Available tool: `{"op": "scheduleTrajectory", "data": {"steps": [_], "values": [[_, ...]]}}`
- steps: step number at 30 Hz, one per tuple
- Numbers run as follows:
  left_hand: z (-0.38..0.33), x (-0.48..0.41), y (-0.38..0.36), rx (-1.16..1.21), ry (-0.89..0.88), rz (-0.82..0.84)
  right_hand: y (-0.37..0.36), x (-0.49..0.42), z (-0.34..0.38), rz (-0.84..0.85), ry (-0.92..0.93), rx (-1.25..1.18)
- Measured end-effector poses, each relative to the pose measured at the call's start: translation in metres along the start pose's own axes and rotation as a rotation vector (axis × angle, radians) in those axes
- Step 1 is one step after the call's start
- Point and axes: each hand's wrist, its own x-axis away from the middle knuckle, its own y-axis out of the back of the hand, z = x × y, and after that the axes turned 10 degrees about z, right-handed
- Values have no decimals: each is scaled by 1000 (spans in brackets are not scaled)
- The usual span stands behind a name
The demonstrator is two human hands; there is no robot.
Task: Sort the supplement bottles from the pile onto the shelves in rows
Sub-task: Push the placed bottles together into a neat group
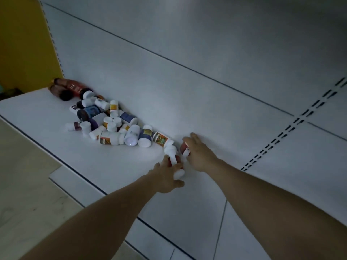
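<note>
Supplement bottles (112,124) lie heaped in a loose pile on a wide white shelf (56,113), pushed against the grey back panel (187,44) toward the far left. A yellow side panel (22,44) closes the shelf at its left end. Most of the heap lies on its side, white caps pointing all ways. Two larger dark brown bottles (64,89) sit at its far left end. At the heap's right end two bare arms reach in. The left hand (167,177) has fingers and thumb wrapped round a red-labelled bottle (173,160) with white ends, low over the shelf. Just right of it, the right hand (199,154) grasps a second red-labelled bottle (183,147) close to the back panel, forefinger stretched past it.
</note>
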Motion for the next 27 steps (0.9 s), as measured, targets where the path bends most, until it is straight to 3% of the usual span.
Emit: {"op": "scheduleTrajectory", "data": {"steps": [3,6,11,13,15,17,19,22,27], "values": [[4,-3,-8,113,32,-143,-3,10,1,-152,-69,-44],[2,-2,-9,279,159,-250,-10,31,-3,-133,-201,-171],[-8,-4,1,447,229,-338,-23,74,-2,-135,-351,-457],[-8,6,11,671,202,-298,-25,93,0,-197,-402,-599],[-4,30,17,1020,150,-236,-24,116,7,-280,-467,-950],[-1,73,22,1379,51,-149,-19,143,22,-334,-470,-1530],[-2,124,27,1600,-95,-53,-15,174,46,-324,-433,-1941],[-13,199,34,1631,-319,42,-8,221,91,-285,-360,-2228],[-38,299,53,1480,-540,174,7,300,159,-307,-170,-2402]]}}
